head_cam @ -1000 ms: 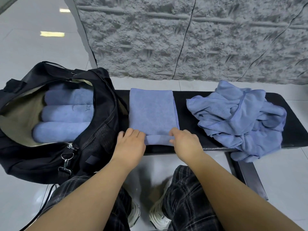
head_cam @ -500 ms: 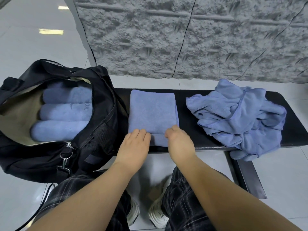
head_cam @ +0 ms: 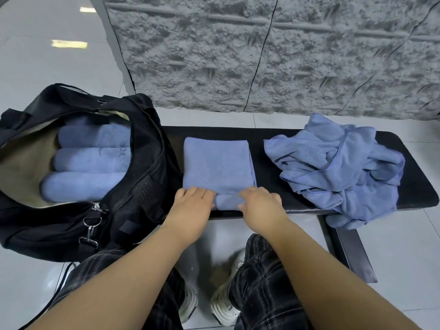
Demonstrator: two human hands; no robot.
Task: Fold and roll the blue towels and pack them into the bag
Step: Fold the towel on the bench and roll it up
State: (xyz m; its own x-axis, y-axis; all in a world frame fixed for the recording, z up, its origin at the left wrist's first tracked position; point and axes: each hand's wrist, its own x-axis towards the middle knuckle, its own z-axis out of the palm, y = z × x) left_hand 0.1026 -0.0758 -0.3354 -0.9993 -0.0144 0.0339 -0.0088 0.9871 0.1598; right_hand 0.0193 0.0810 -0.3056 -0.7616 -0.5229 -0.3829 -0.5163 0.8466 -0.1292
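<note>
Seen from above, two bare forearms reach forward over dark plaid trousers [head_cam: 262, 277] and white sneakers [head_cam: 223, 306] to the near edge of a long black padded surface [head_cam: 281, 144]. There the left hand [head_cam: 190, 209] and right hand [head_cam: 260, 206] meet on a folded blue terry towel [head_cam: 216, 163], palms down and knuckles up. Each grip is curled round the small roll begun at the towel's near hem, fingertips on the flat cloth just beyond it and the right thumb tucked against the roll's front. The roll lies right at the surface's front lip; beyond the grip, the flat part of the towel runs on toward the far edge, leaving a strip of bare black padding before the tiled floor [head_cam: 42, 67]. Just left of the left grip sits an open black fabric duffel bag [head_cam: 78, 217], holding at least three rolled blue towels [head_cam: 92, 160] side by side against its tan lining. Well to the right of the right grip, a loose heap of crumpled blue towels [head_cam: 340, 167] spills over the front edge. Farthest off stands a rough grey stone wall [head_cam: 285, 55].
</note>
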